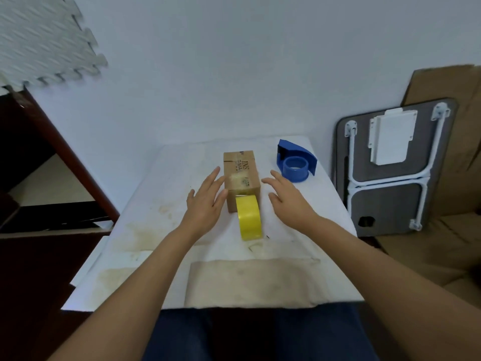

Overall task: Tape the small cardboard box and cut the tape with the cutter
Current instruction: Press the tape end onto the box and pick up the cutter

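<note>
1. A small cardboard box (242,178) lies a little above the middle of the frame, on a white table (156,204). Its long axis runs from the lower part of the frame toward the upper part, leaning slightly left at the far end. Printed letters and a strip of clear tape run along its top face in the same direction.
2. A yellow roll of tape (250,217) stands on its edge just below the box, touching or almost touching the box's near end. Its flat sides face left and right, so its band lines up with the box's long axis.
3. The left hand (207,204) is at the left side of the box, fingers straight and spread, holding nothing; the fingertips are at the box's left edge, and whether they touch it I cannot tell.
4. The right hand (289,199) hovers to the right of the box, fingers loosely spread, gripping nothing, with a gap between it and the box.
5. A blue tape cutter (296,162) sits on the table to the upper right of the box, apart from it, just beyond the right hand's fingertips.
6. A folded table (390,168) leans upright at the right of the frame, in front of brown cardboard (463,142).
</note>
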Motion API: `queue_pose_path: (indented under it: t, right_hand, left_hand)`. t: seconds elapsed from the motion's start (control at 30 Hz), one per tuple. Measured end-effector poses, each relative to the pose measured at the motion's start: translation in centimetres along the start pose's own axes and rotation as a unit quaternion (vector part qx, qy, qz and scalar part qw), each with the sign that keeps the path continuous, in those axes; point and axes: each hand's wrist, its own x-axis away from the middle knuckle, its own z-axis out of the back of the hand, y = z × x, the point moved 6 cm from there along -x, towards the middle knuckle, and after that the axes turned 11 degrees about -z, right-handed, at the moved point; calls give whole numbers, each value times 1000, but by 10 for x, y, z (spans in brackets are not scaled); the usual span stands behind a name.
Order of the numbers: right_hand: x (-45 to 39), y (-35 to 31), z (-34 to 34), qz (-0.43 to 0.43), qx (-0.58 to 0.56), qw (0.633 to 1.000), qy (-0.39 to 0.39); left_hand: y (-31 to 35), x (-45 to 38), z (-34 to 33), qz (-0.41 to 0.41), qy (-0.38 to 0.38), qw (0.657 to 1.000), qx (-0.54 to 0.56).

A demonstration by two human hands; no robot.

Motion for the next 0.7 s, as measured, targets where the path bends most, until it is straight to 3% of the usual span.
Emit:
queue_pose_path:
  t: [0.2,0.5,0.7]
  right_hand:
    - [6,-3,10,37,-24,999,13]
    - [-23,-23,7,59,-119,991,-19]
    - [-44,-28,-6,72,-128,989,-32]
  left_hand:
    - [11,-10,7,-59,-4,998,-29]
    - [0,-35,-7,-153,-124,976,-91]
    - [-18,-36,-13,-176,-65,980,-65]
